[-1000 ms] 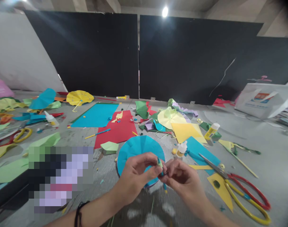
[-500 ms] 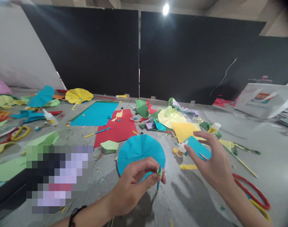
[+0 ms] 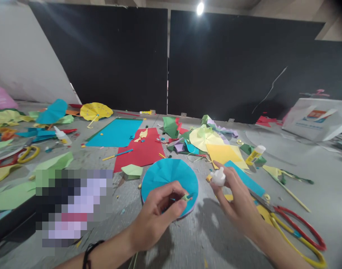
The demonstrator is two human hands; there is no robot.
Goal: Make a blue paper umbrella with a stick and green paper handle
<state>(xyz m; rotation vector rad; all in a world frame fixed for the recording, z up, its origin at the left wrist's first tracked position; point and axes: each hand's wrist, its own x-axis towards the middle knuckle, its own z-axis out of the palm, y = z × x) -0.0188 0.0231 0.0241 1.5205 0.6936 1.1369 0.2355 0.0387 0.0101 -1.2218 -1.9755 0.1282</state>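
My left hand (image 3: 159, 213) is closed in a pinch on a small rolled paper piece (image 3: 185, 197), green with a blue end. It hovers over the near part of a pleated blue paper disc (image 3: 168, 172), which lies on the table. To the right, my right hand (image 3: 235, 194) has its fingers wrapped round a small white glue bottle (image 3: 218, 177); the fingers hide part of its body. Just beyond that hand lie a blue paper strip (image 3: 245, 177) and a yellow sheet (image 3: 227, 154). Scissors with red and yellow handles (image 3: 294, 228) rest beside my right forearm.
Red paper (image 3: 139, 151) and a blue sheet (image 3: 114, 132) lie farther back. A pale yellow pleated disc (image 3: 206, 138) sits among scraps. A glue stick (image 3: 255, 155) is at right, near a white bag (image 3: 313, 117). Another glue bottle (image 3: 62, 136) and scissors (image 3: 27, 154) are at left.
My right hand has gone from open beside the glue bottle to gripping it. My left hand has turned the paper roll from upright to lying more sideways.
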